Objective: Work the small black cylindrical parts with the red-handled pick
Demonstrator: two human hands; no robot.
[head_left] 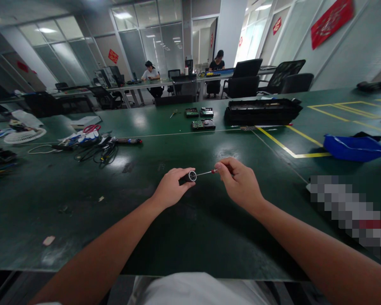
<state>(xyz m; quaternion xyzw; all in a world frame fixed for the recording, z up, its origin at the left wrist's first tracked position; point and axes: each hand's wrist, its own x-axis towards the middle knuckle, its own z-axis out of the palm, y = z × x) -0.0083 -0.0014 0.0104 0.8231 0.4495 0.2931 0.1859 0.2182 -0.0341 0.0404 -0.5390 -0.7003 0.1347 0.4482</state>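
My left hand (174, 184) is closed round a small black cylindrical part (192, 176), whose round, light-rimmed end faces right and toward me. Between the fingertips of my right hand (238, 180) is a thin screwdriver (205, 173) with a red section near the handle. Its metal shaft points left, and the tip reaches the round end of the cylinder; how deep it goes I cannot tell. Both hands are held over the green table (165, 237).
Circuit-board drives (203, 124) and a long black housing (263, 112) lie beyond my hands. Tangled cables (103, 150) and red-handled scissors (92, 128) are at left. A blue tray (357, 148) sits at right. Two people are at a far table.
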